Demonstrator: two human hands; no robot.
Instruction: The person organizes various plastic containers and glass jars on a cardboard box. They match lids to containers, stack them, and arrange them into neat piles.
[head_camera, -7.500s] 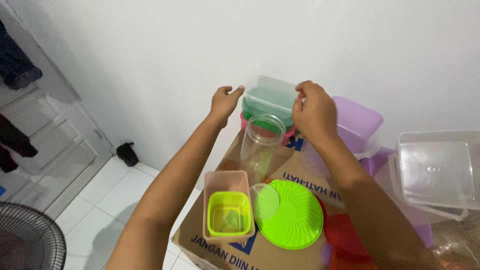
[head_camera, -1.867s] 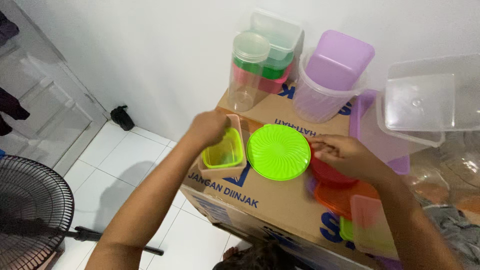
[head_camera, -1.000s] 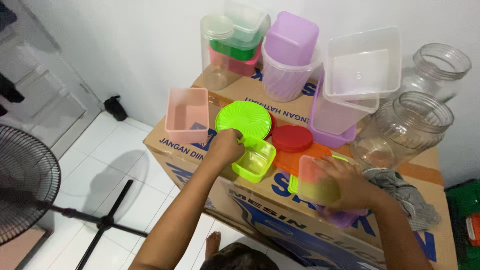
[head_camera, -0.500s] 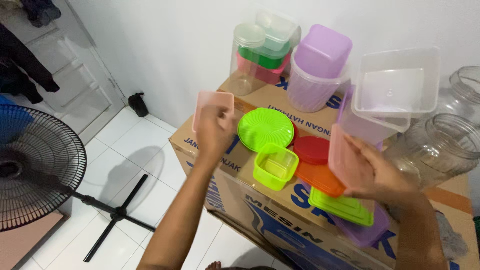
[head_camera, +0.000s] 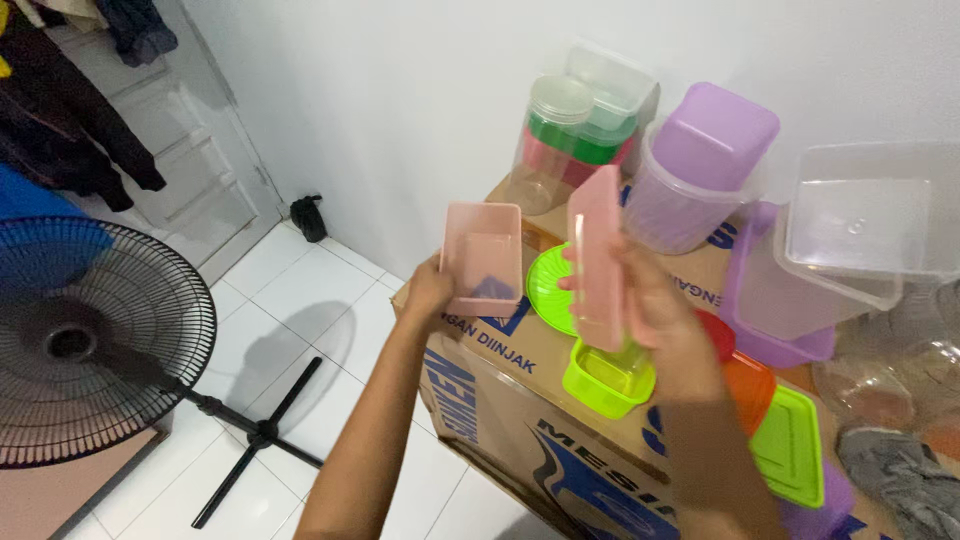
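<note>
Compared with half a second earlier, both hands had risen and drawn together above the cardboard box (head_camera: 520, 400): the pink container, formerly held off to the left by itself, and the pink lid, formerly low on the right, now faced each other just apart. Nearest the camera, the left hand (head_camera: 428, 292) had its fingers clamped on the lower edge of the pink container (head_camera: 483, 258), which was tilted with its open mouth toward the viewer. The right hand (head_camera: 655, 310) had its fingers closed around the pink lid (head_camera: 597, 258), held on edge and nearly upright, just beside the container and not touching it. On this evidence the two matching pieces were judged to be lined up for fitting, with the lid not yet on. Below the hands, on the box top, sat a small lime-green tub (head_camera: 608, 378), with a round green lid (head_camera: 548, 290) behind it, partly hidden. To the right lay an orange lid (head_camera: 752, 388) and a flat green lid (head_camera: 792, 445). Farther back stood a purple lidded tub (head_camera: 700, 165), a clear rectangular container (head_camera: 868, 222) resting on a purple one, and a tall clear jar (head_camera: 545, 145) against the white wall. On the tiled floor at left stood a pedestal fan (head_camera: 85, 340).
</note>
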